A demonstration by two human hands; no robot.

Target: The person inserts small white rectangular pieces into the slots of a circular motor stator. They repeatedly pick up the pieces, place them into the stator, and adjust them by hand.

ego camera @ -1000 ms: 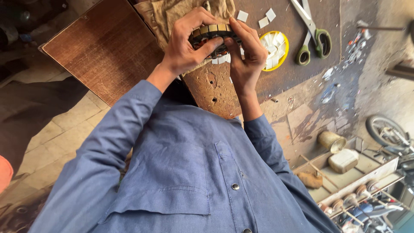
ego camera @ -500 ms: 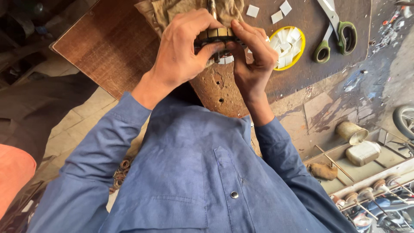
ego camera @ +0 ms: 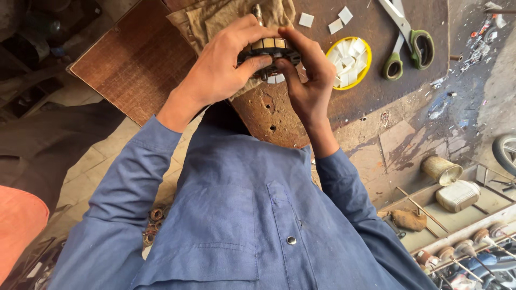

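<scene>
Fingers of left hand (ego camera: pixel 220 75) and right hand (ego camera: pixel 309 80) clasped around slotted round metal core (ego camera: pixel 269 49)

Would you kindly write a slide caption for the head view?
Both hands, left hand and right hand, grip a round slotted metal part above a wooden board, beside a yellow dish and scissors.

Small round dark metal part with a ring of brass-coloured segments (ego camera: pixel 270 49): held up above the brown wooden board (ego camera: pixel 134 59), clasped from both sides. Brass segments face upward; lower half hidden by fingers. A thin metal shaft (ego camera: pixel 258 13) projects from its far side.
</scene>
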